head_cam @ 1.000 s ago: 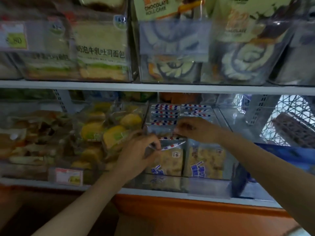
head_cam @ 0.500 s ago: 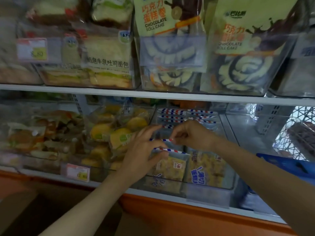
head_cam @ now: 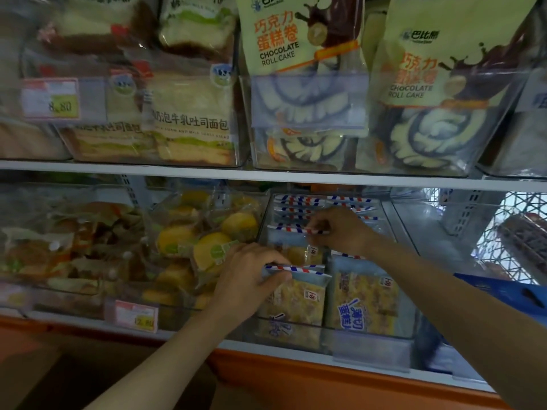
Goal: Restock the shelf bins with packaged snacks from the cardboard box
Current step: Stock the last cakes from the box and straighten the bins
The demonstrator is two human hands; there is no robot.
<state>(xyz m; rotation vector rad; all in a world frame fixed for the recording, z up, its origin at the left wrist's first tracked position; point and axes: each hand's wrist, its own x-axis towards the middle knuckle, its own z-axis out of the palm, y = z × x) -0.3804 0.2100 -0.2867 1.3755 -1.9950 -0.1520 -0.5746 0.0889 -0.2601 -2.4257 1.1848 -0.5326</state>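
A clear shelf bin (head_cam: 370, 349) on the lower shelf holds rows of yellow cake packs with red, white and blue striped top seals. My left hand (head_cam: 248, 279) pinches the striped top edge of the front-left pack (head_cam: 296, 303). My right hand (head_cam: 340, 229) reaches further back and pinches the striped edge of a second pack (head_cam: 284, 241) standing behind it. A front-right pack (head_cam: 367, 303) stands beside them. Several more striped packs (head_cam: 299, 202) fill the rear of the bin. The cardboard box is out of view.
Left of this bin sit packs of yellow round cakes (head_cam: 207, 244) and sandwiches (head_cam: 59, 250). The upper shelf (head_cam: 266, 174) carries toast bread (head_cam: 189, 125) and chocolate roll cake bags (head_cam: 305, 63). A clear bin (head_cam: 438, 241) lies to the right, above a blue crate (head_cam: 509, 294).
The camera has moved closer and tilted up. My left hand has drawn the front pack toward the bin's front, while my right hand has shifted back onto the pack behind it.
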